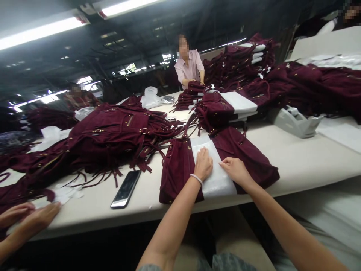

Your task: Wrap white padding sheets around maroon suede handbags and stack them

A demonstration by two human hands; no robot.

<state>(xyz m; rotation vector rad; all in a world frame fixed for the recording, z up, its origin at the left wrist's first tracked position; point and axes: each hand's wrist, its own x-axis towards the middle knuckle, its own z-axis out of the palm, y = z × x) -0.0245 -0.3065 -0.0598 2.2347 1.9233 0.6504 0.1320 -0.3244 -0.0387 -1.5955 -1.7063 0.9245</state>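
Observation:
A maroon bag (pixel 248 158) lies flat at the table's front edge, with a white translucent wrap (pixel 216 180) across its middle. My left hand (pixel 203 164), a light band at its wrist, rests on the wrap with its fingers bent and close together; whether it grips anything is hidden. To its right, my right hand (pixel 235 169) has thumb and forefinger pinched at the right edge of the wrap, over the bag. What lies between those fingertips is too small to make out.
A phone (pixel 126 189) lies left of the bag. Another person's hands (pixel 36 218) are at the lower left by white pieces (pixel 67 192). Maroon bags (pixel 107 131) are heaped behind. A grey tape dispenser (pixel 296 122) stands at right. A person (pixel 188 67) stands across the table.

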